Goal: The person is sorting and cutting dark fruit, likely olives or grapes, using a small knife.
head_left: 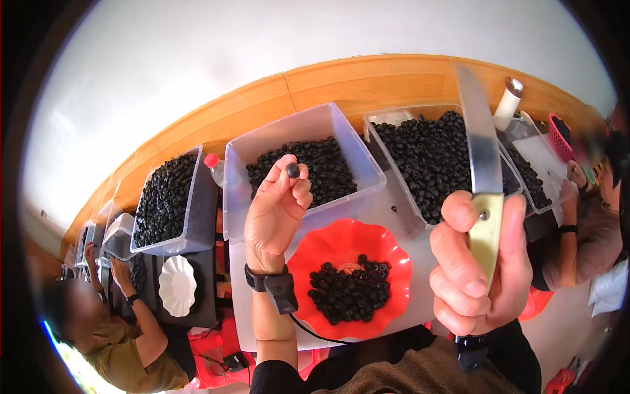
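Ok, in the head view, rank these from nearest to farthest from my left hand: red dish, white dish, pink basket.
From the left hand:
1. Red dish, just right of it, below.
2. White dish, lower left.
3. Pink basket, far right.

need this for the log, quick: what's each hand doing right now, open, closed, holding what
Left hand: closed, pinching one small black fruit between its fingertips.
Right hand: closed around the pale handle of a knife, blade up.

No pkgs, labels, signs or screens in view.
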### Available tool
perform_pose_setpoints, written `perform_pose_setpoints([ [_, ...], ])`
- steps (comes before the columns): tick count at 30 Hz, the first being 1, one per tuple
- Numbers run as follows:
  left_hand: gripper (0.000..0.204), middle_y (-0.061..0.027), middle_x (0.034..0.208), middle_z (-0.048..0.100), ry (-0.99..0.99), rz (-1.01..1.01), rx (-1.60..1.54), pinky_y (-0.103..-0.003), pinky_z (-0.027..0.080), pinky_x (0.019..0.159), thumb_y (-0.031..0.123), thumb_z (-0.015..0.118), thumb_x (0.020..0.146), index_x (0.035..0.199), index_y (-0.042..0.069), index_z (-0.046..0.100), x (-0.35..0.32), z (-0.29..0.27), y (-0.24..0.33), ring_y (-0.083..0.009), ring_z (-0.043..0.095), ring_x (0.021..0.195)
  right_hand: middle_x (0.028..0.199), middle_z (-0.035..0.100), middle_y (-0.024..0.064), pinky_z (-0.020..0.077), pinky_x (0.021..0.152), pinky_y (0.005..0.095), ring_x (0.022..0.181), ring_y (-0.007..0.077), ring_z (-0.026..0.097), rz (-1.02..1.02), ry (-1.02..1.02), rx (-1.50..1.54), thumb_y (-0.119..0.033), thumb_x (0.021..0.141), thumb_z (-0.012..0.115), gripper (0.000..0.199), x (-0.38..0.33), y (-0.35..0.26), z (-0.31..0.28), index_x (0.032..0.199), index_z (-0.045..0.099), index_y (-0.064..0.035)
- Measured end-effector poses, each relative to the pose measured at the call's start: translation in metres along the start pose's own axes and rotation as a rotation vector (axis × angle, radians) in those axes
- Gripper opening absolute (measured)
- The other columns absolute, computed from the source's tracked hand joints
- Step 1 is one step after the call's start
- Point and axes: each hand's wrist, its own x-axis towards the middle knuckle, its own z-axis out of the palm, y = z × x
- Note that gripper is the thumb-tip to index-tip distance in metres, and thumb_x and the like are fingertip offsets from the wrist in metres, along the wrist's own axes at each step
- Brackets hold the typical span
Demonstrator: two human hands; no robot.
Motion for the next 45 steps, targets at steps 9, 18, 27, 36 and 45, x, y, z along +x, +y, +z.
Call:
perform_pose_setpoints([
  [9, 0.023, -0.0066, 0.098, 0.054, -0.003, -0.018, -0.022, -0.024, 0.044, 0.070, 0.010, 0.056, 0.091, 0.113, 0.004, 0.054, -0.006, 0.007, 0.001, -0.0131, 0.049, 0.079, 0.069, 0.044, 0.0004, 0.0201, 0.035, 0.0196, 0.044, 0.0058, 0.028, -0.062, 0.624, -0.381, -0.049, 0.098, 0.032, 0.043, -0.065, -0.003, -0.007, 0.107, 0.046, -0.0087],
  [18, 0.028, -0.0061, 0.099, 0.053, 0.010, -0.044, -0.023, -0.023, 0.044, 0.072, 0.007, 0.058, 0.090, 0.116, 0.000, 0.053, -0.011, 0.011, 0.001, -0.0132, 0.050, 0.082, 0.078, 0.047, 0.0021, 0.0307, 0.043, 0.0212, 0.051, 0.0069, 0.037, 0.193, 0.409, -0.118, -0.039, 0.099, 0.038, 0.039, -0.060, 0.047, -0.007, 0.119, 0.048, -0.0068],
  [27, 0.032, -0.0063, 0.101, 0.052, 0.044, 0.015, 0.004, -0.025, 0.043, 0.074, 0.010, 0.058, 0.089, 0.119, 0.001, 0.051, -0.020, 0.009, 0.013, -0.0140, 0.049, 0.083, 0.078, 0.049, 0.0016, 0.0338, 0.049, 0.0197, 0.055, 0.0057, 0.042, -0.040, 0.062, -0.715, -0.027, 0.100, 0.041, 0.026, 0.050, 0.053, -0.002, 0.112, 0.050, -0.0047],
  [36, 0.028, -0.0099, 0.100, 0.052, -0.082, 0.040, -0.118, -0.028, 0.047, 0.079, 0.011, 0.048, 0.095, 0.121, -0.001, 0.048, -0.016, 0.001, 0.014, -0.0159, 0.049, 0.086, 0.077, 0.063, 0.0107, 0.0481, 0.060, 0.0247, 0.068, 0.0133, 0.064, -0.587, 0.136, -1.739, -0.018, 0.088, 0.065, 0.024, 0.092, 0.039, -0.071, 0.098, 0.059, 0.0026],
  [45, 0.034, -0.0080, 0.100, 0.049, 0.023, 0.018, -0.007, -0.028, 0.045, 0.078, 0.008, 0.059, 0.086, 0.117, 0.002, 0.046, -0.009, -0.006, 0.013, -0.0162, 0.049, 0.088, 0.064, 0.058, 0.0039, 0.0420, 0.044, 0.0300, 0.051, 0.0199, 0.055, -0.820, 0.077, -1.934, -0.024, 0.072, 0.078, 0.030, 0.096, 0.045, -0.105, 0.092, 0.064, -0.0060],
])
